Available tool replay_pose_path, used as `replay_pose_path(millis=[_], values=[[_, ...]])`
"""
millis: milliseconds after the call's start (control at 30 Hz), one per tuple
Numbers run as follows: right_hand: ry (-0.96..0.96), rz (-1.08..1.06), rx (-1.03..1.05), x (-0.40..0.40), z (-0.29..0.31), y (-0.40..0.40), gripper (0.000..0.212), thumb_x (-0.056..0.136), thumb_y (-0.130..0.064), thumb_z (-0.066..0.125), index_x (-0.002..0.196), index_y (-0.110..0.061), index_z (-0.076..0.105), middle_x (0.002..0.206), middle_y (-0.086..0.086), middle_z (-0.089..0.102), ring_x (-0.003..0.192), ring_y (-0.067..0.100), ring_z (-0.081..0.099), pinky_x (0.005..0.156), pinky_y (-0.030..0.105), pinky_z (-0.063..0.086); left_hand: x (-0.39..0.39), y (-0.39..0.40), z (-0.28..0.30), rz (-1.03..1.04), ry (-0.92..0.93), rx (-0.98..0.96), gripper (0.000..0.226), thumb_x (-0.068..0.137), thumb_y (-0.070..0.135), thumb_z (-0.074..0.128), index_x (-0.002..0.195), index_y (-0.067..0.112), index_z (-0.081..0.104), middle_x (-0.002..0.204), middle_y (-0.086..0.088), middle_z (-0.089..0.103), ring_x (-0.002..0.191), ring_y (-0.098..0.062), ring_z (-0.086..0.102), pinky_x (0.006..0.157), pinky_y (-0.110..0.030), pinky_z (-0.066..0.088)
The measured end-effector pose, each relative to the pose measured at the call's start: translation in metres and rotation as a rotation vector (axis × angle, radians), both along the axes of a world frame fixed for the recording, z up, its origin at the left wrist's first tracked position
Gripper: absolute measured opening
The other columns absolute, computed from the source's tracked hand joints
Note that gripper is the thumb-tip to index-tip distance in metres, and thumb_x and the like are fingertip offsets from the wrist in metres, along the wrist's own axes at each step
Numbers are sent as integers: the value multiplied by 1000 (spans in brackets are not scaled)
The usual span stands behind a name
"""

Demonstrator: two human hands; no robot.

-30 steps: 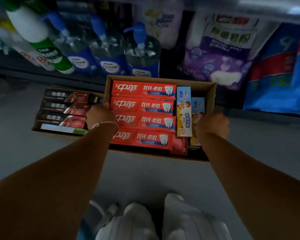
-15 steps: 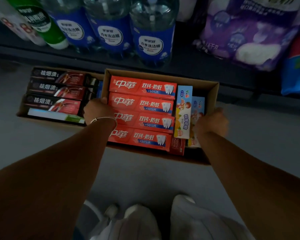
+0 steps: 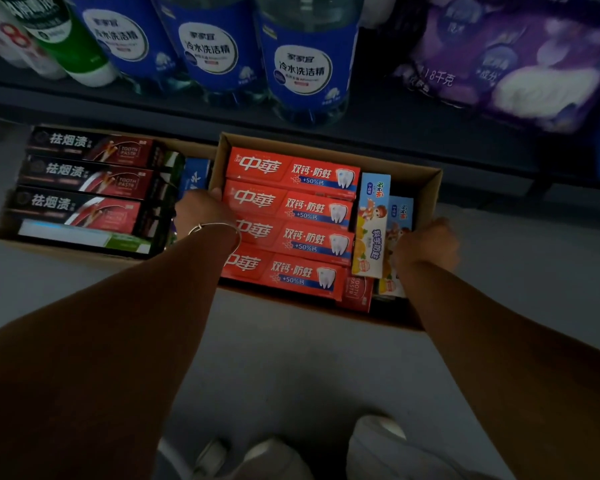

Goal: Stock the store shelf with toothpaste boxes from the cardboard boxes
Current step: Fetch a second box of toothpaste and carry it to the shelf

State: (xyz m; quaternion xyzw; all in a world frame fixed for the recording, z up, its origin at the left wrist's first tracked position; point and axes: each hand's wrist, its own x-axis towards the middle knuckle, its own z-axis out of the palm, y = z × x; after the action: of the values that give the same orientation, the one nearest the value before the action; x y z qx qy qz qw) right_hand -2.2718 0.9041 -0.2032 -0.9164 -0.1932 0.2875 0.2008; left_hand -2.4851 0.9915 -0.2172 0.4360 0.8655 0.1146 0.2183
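Note:
An open cardboard box (image 3: 430,188) on the grey floor holds several red toothpaste boxes (image 3: 291,206) lying flat and light blue children's toothpaste boxes (image 3: 373,223) at its right end. My left hand (image 3: 201,213), with a thin bracelet on the wrist, grips the box's left wall. My right hand (image 3: 426,244) grips its right wall. A second cardboard box (image 3: 0,233) to the left holds dark toothpaste boxes (image 3: 90,178).
A dark low shelf edge (image 3: 395,133) runs just behind the boxes. On it stand blue-labelled detergent bottles (image 3: 302,67), a green-and-white bottle (image 3: 73,46) and a purple bag (image 3: 520,64). Pale shoes (image 3: 378,445) are at the bottom of the view.
The view has tilted down and come closer to the boxes. Both hands have stayed on the sides of the cardboard box.

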Motion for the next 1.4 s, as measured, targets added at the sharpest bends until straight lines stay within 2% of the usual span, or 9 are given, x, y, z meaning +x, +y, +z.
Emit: replay_pose_path(millis=[500,633,733,833,967,1067,1167,1267,1400], values=[[46,15,-74,3,-23,9,32,96,-18,51,123,-2,44,128,16,54,117,31,55,87,38,46,6,14,-14,79,-9,-95,31,95,20,49,113,-2,59,117,-21,61,107,-36,59,88,-41,47],[74,1,-111,-1,-17,12,36,98,-22,44,128,-3,39,129,15,52,117,29,53,85,34,43,8,8,-7,-7,-20,-138,28,94,13,49,116,-3,58,119,-22,60,110,-37,58,88,-41,47],[50,31,-96,-9,-8,15,46,98,-25,45,135,-2,32,136,18,45,122,32,48,99,41,43,10,-1,4,-90,-7,-136,29,94,10,48,120,0,54,122,-22,58,112,-38,56,90,-42,46],[-36,202,-124,-21,8,13,58,97,-24,45,145,-8,19,148,16,29,134,33,34,107,48,35,7,-8,18,-204,37,-144,37,93,11,47,130,7,46,127,-19,53,117,-37,52,95,-44,42],[-198,581,-218,-32,51,10,66,96,-26,48,150,-16,11,156,12,10,144,31,11,117,47,19,1,-13,42,-489,180,-89,59,90,7,44,146,21,27,131,-13,49,121,-33,46,100,-42,39],[-238,804,-270,-40,102,13,69,96,-25,45,152,-21,4,158,11,2,146,31,0,119,47,8,1,-18,85,-515,206,-77,56,92,9,46,144,20,30,138,-11,44,130,-32,37,108,-44,32],[-331,980,-251,-50,154,17,71,95,-24,47,151,-21,4,158,11,4,145,31,-1,118,48,6,-1,-24,141,-553,256,-47,50,93,17,50,140,20,35,142,-8,40,135,-30,31,114,-45,23],[-379,1089,-203,-64,212,22,73,93,-15,48,151,-21,5,157,12,5,145,32,1,118,49,6,-10,-22,202,-596,315,-41,54,90,21,55,140,24,35,144,-5,38,136,-29,28,115,-46,18],[-388,1155,-145,-78,286,27,74,90,-10,48,150,-21,8,155,11,12,143,34,7,117,50,8,-17,-19,284,-598,335,-63,58,88,22,59,140,28,35,142,-3,38,133,-32,30,111,-50,22]])
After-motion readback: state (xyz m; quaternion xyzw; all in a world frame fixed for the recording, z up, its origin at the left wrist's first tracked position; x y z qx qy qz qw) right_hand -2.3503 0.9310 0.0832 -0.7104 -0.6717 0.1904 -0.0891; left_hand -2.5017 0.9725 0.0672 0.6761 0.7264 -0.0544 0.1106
